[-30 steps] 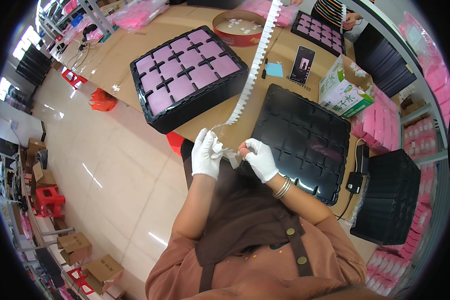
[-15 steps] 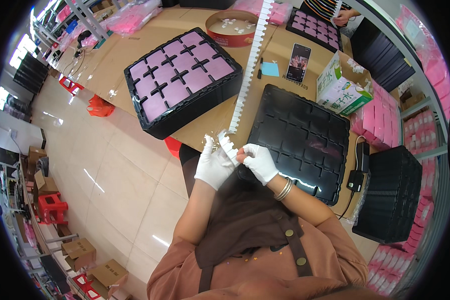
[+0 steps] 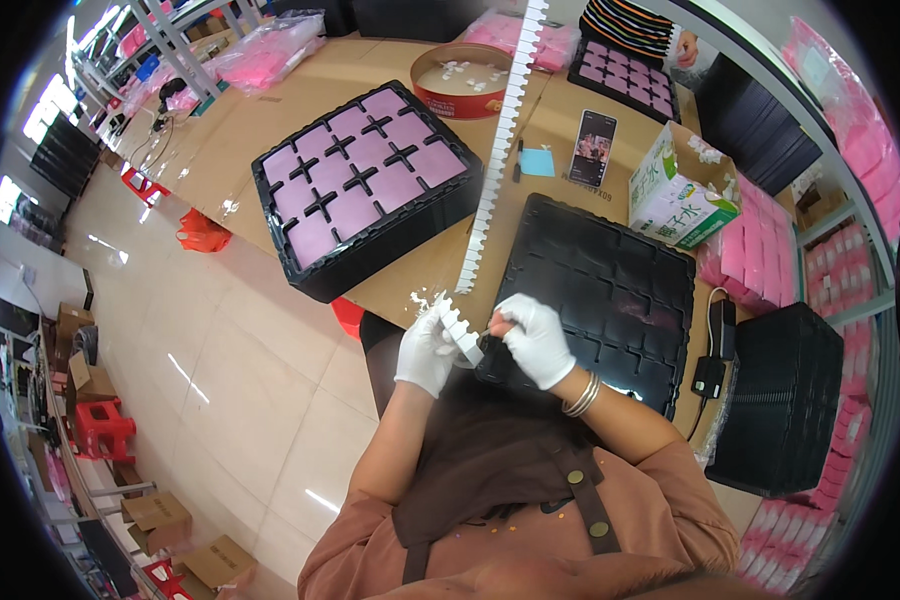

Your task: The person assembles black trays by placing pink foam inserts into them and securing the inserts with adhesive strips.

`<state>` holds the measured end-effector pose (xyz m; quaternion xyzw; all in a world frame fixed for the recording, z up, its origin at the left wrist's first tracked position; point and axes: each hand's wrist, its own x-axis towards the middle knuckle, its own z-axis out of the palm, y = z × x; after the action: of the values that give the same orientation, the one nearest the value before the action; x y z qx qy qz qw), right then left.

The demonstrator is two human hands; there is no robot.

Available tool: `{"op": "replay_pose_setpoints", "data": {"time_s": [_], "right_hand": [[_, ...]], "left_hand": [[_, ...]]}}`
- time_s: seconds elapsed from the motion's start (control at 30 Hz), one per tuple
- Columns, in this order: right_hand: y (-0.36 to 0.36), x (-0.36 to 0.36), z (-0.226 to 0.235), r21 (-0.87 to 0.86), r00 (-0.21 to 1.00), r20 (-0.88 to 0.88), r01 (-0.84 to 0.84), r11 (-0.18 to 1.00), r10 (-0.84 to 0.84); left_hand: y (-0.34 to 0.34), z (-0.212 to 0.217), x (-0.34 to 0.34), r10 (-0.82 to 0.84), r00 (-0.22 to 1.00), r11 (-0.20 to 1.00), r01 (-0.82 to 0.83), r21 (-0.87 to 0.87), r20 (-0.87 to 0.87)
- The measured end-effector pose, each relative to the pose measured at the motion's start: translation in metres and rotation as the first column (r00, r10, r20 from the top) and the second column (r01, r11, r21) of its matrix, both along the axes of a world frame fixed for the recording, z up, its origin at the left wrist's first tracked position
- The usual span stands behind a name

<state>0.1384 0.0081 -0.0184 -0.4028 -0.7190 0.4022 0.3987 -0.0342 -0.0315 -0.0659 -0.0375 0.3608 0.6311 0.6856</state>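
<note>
We are seeing large green characters standing on the white-and-green carton [image 3: 682, 205] near the right edge of the counter [image 3: 220, 165], pale lettering running along the red tin [image 3: 458, 104] toward its far edge, and dark print showing on the counter beside the phone [image 3: 592, 150].

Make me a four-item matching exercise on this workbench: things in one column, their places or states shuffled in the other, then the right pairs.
Things
1. short white notched strip
2. flat pale-blue square paper note
3. round red-walled tin
4. shiny silver-coloured bangles

Places or states
A. between a slim dark pen-like object and an upright-lit rectangular smartphone
B. around the wrist, behind the white-gloved right hand
C. in the white-gloved left hand
D. holding small white scraps

Pairs
1-C
2-A
3-D
4-B
</note>
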Motion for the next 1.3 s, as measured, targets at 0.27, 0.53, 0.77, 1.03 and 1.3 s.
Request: {"op": "replay_pose_setpoints", "data": {"time_s": [0.27, 0.53, 0.77, 1.03, 1.3], "right_hand": [[0.173, 0.069, -0.029, -0.042, 0.806, 0.576, 0.196, 0.980, -0.137], [0.128, 0.036, -0.011, 0.191, 0.800, 0.522, 0.230, 0.954, -0.297], [-0.001, -0.014, -0.020, -0.603, 0.968, -0.196, -0.243, 0.760, 0.154], [-0.014, -0.004, -0.029, -0.525, 0.982, -0.153, -0.175, 0.833, 0.111], [-0.015, 0.017, 0.000, 0.082, 0.999, 0.031, -0.020, 0.996, 0.017]], "left_hand": [[-0.003, 0.014, -0.009, 0.025, 0.941, 0.980, 0.043, 0.192, -0.336], [-0.006, 0.027, 0.009, 0.124, 0.935, 0.989, -0.089, 0.120, -0.333], [-0.010, 0.014, 0.014, 0.160, 0.879, 0.974, -0.067, 0.215, -0.450], [-0.015, 0.010, 0.012, -0.086, 0.975, 0.983, 0.116, 0.139, -0.203], [-0.015, -0.004, 0.009, 0.186, 0.952, 0.977, -0.153, 0.151, -0.242]]}}
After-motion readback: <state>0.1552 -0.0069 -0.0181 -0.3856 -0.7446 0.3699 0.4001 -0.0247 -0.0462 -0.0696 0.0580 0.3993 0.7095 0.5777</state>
